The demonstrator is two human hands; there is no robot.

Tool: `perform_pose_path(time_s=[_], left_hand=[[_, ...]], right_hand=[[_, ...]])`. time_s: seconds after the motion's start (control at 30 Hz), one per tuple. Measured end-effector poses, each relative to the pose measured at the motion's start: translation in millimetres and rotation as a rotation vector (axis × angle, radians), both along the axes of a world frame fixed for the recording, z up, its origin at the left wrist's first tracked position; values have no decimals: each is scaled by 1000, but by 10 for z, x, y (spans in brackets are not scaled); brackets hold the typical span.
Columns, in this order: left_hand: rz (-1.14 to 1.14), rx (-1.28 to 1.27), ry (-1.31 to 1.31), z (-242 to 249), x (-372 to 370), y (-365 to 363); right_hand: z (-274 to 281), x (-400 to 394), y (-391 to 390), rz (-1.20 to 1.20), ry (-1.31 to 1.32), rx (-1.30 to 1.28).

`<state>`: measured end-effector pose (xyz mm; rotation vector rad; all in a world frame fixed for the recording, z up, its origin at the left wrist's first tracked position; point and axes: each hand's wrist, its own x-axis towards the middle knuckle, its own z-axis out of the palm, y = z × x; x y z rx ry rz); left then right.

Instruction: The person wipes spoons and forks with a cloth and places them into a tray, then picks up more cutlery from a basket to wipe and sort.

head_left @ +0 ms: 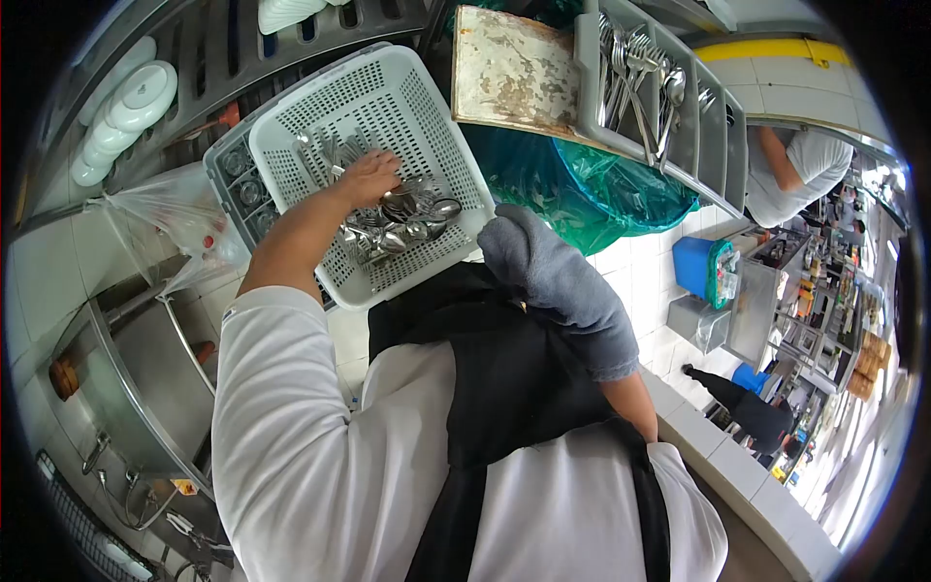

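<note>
A white perforated basket [436, 107] holds a loose pile of metal spoons and other cutlery [388, 233]. My left hand [369, 178] is inside it, fingers curled down and closed on some cutlery, with spoon bowls showing just below the hand. A grey towel [558, 281] is draped over my right hand and forearm, to the right of the basket. The towel hides all the fingers of that hand.
A grey divided tray [587, 73] with forks and spoons is at the upper right, beside a worn board [509, 73]. Below it is a green-bagged bin [621, 194]. White dishes [144, 95] stand upper left. People [805, 175] are at the right, near a blue bin [690, 265].
</note>
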<state>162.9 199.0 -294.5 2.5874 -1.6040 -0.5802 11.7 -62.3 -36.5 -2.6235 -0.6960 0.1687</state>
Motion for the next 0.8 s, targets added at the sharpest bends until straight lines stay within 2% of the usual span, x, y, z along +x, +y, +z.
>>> perform_pose_path(time_s=[0.1, 0.2, 0.27, 0.3, 0.4, 0.43, 0.5, 0.57, 0.63, 0.67, 0.7, 0.77, 0.8], left_hand=[[-85, 53, -56, -72, -53, 83], [-22, -72, -26, -127, -98, 161], [21, 108, 50, -35, -68, 136], [17, 109, 51, 4, -66, 149], [232, -154, -117, 69, -77, 304], [228, -148, -120, 90, -87, 345], [419, -242, 18, 449, -101, 420], [454, -302, 62, 589, -173, 489], [798, -615, 62, 648, -355, 500], [1109, -757, 361, 727, -486, 466], [1101, -756, 355, 607, -537, 487], [1200, -1109, 510, 136, -750, 560], [838, -658, -174, 106, -777, 578]], right_hand=[[-19, -28, 4, 3, -1, 2], [8, -50, 14, -58, 35, 34], [38, -61, 10, -66, -19, 35], [64, -72, -1, -70, -26, 35], [139, -73, -17, -96, -8, 54], [170, -72, -33, -98, -5, 59], [214, -60, -43, -98, -2, 68], [272, -48, -49, -100, 9, 78], [338, -25, -46, -95, 18, 86], [367, -5, -48, -91, 18, 90], [403, 7, -32, -87, 18, 92], [438, 31, 8, -78, 23, 100], [448, 39, 34, -71, 26, 105]])
